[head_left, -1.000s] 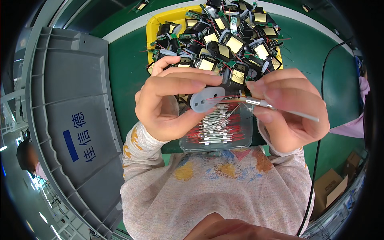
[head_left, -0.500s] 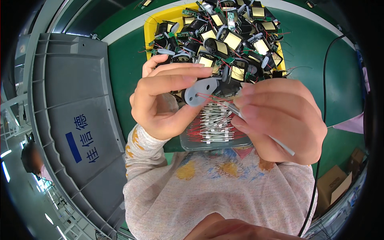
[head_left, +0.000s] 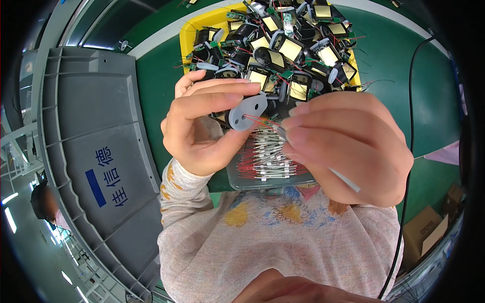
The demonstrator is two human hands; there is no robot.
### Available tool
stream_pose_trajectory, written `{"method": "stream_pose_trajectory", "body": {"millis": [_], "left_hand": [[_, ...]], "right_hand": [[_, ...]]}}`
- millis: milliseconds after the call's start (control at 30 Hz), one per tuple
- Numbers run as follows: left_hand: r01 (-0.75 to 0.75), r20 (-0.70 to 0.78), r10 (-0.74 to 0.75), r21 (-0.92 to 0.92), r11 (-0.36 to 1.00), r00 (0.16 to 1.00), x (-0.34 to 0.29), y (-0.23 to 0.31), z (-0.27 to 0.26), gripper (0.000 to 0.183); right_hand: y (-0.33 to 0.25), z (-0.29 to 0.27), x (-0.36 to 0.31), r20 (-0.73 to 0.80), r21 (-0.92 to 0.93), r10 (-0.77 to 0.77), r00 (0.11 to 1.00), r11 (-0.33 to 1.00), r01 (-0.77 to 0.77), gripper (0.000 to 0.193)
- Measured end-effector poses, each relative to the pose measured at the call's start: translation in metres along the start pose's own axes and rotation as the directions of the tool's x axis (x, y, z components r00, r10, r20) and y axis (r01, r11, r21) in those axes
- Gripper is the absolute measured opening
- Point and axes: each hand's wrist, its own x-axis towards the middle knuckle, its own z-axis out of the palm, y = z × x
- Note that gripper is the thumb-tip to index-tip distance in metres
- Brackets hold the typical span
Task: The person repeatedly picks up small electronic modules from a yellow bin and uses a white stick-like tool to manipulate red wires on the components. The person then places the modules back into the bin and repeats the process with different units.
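Note:
Between the thumb and fingers of my left hand (head_left: 194, 123) is a small housing with a grey oval face (head_left: 246, 112) with holes in it, tilted toward the right. Thin red wires (head_left: 258, 119) come out of one hole and run to the right. My right hand (head_left: 356, 146) grips a slim metal tool (head_left: 345, 180), apparently tweezers, its tip meeting the wires. The fingers hide most of this tool. Beneath both hands lies a bundle of white-and-red wire leads (head_left: 275, 156) in a clear shallow tray (head_left: 233, 181).
A yellow bin (head_left: 188, 38) heaped with black housings bearing cream pads, green boards and thin wires stands beyond my hands. A grey plastic crate (head_left: 96, 151) stands at left. A black cable (head_left: 411, 101) runs down the right side, near a cardboard box (head_left: 422, 230).
Both hands have shifted slightly left, and the tool's tip is now closer to the grey face. The view has moved a little.

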Motion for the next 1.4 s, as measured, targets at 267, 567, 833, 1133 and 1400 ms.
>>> {"method": "stream_pose_trajectory", "body": {"millis": [267, 567, 833, 1133, 1400], "left_hand": [[0.008, 0.012, -0.008, -0.022, 1.0, 1.0, -0.001, 0.0, -0.001, 0.041], [0.028, 0.027, -0.027, -0.059, 0.998, 0.999, -0.002, 0.002, -0.002, 0.043], [0.008, 0.025, -0.006, -0.061, 0.998, 1.0, -0.001, 0.002, 0.001, 0.037], [0.026, -0.068, -0.036, -0.139, 0.99, 0.997, -0.003, 0.0, 0.003, 0.046], [-0.062, -0.061, 0.058, -0.068, 0.996, 0.996, -0.001, -0.001, -0.001, 0.042]], "right_hand": [[-0.001, 0.006, -0.002, -0.046, -0.043, -0.038, 0.998, 0.998, 0.036, 0.032], [-0.002, 0.004, -0.002, -0.016, -0.04, -0.024, 1.0, 0.999, 0.024, 0.031], [0.011, 0.01, -0.003, 0.067, 0.095, 0.072, 0.995, 0.992, -0.078, 0.023], [0.016, 0.005, 0.003, 0.119, 0.197, 0.237, 0.964, 0.946, -0.257, 0.019], [0.015, 0.011, 0.002, 0.063, 0.127, 0.176, 0.982, 0.975, -0.183, 0.023]]}}
